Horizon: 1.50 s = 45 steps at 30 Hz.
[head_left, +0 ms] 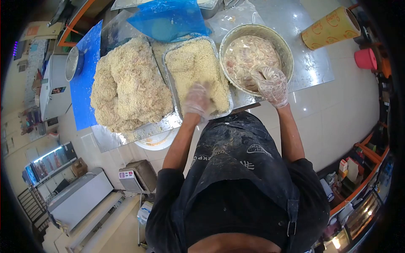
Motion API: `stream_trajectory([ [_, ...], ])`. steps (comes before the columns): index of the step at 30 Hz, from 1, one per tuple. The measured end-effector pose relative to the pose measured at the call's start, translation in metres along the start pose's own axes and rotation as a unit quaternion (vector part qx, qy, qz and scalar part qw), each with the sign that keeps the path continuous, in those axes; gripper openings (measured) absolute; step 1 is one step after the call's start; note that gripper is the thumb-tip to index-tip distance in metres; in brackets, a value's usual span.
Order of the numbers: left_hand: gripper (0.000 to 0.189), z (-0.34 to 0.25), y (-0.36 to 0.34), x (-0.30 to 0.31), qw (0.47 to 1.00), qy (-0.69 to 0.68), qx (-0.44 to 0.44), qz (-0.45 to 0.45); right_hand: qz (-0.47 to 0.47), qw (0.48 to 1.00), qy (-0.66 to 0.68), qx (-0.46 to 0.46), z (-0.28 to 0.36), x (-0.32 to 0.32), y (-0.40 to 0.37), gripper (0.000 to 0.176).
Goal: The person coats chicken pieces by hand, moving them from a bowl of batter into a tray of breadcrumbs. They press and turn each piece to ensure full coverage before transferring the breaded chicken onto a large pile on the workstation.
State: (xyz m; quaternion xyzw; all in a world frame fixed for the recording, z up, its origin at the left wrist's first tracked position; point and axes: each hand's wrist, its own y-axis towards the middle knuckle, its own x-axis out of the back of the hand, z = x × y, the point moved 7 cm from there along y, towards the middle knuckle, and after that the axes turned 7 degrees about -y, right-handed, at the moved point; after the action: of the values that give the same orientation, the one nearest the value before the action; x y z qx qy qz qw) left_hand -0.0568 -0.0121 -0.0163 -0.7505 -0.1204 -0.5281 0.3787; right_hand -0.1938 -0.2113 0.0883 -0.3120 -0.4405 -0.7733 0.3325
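My left hand (197, 100), in a clear plastic glove, is over the near part of a metal tray (231, 105) of pale breadcrumbs (198, 69). Its fingers are smeared by motion, and whether they hold anything is hidden. A crumb-coated piece (180, 62) lies at the tray's far left. My right hand (271, 85), its glove coated with batter, is over the near right rim of a round metal bowl (290, 63). The fingers curl closed; anything in them is hidden. Raw-looking pieces in wet batter (249, 57) fill the bowl.
Left of the tray, a large heap of crumb-coated pieces (128, 84) rises near the table edge. A blue plastic bag (168, 21) lies behind the tray. A small metal bowl (74, 63) is at far left, and a patterned yellow cylinder (331, 28) stands at right.
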Motion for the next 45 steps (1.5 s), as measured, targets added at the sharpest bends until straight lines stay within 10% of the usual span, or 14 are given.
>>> stream_trajectory([
  [6, 0.063, 0.048, 0.014, 0.076, 0.922, 0.079, -0.079, -0.370, 0.010, 0.999, -0.009, 0.031, 0.002, -0.003, -0.002, 0.009],
  [9, 0.075, 0.041, -0.002, 0.081, 0.991, -0.025, 0.066, -0.117, 0.006, 1.000, -0.009, 0.015, 0.001, -0.002, -0.001, 0.009],
  [13, 0.070, 0.018, -0.022, -0.006, 0.995, 0.074, 0.016, -0.057, 0.005, 1.000, 0.006, -0.007, -0.001, -0.002, -0.001, 0.010],
  [21, 0.034, 0.060, 0.008, 0.034, 0.936, -0.188, 0.002, -0.298, 0.010, 0.999, 0.010, -0.033, -0.003, -0.002, 0.001, 0.011],
  [30, 0.070, 0.085, 0.022, 0.098, 0.809, -0.350, 0.023, -0.473, 0.020, 1.000, 0.006, -0.010, -0.005, -0.007, -0.004, 0.012],
  [36, 0.093, 0.048, 0.036, 0.048, 0.968, -0.033, 0.074, -0.237, 0.020, 0.997, 0.017, -0.067, -0.005, -0.004, 0.001, 0.013],
  [39, 0.088, 0.046, 0.049, 0.048, 0.982, 0.027, 0.090, -0.163, 0.004, 0.999, -0.003, -0.041, -0.007, -0.004, 0.000, 0.014],
  [42, 0.072, 0.043, 0.052, 0.055, 0.952, 0.095, 0.036, -0.287, -0.007, 0.999, 0.002, -0.037, -0.004, -0.004, 0.003, 0.013],
  [45, 0.043, 0.059, 0.081, 0.059, 0.976, 0.051, 0.124, -0.169, -0.005, 1.000, 0.012, -0.020, -0.002, -0.002, 0.002, 0.013],
])
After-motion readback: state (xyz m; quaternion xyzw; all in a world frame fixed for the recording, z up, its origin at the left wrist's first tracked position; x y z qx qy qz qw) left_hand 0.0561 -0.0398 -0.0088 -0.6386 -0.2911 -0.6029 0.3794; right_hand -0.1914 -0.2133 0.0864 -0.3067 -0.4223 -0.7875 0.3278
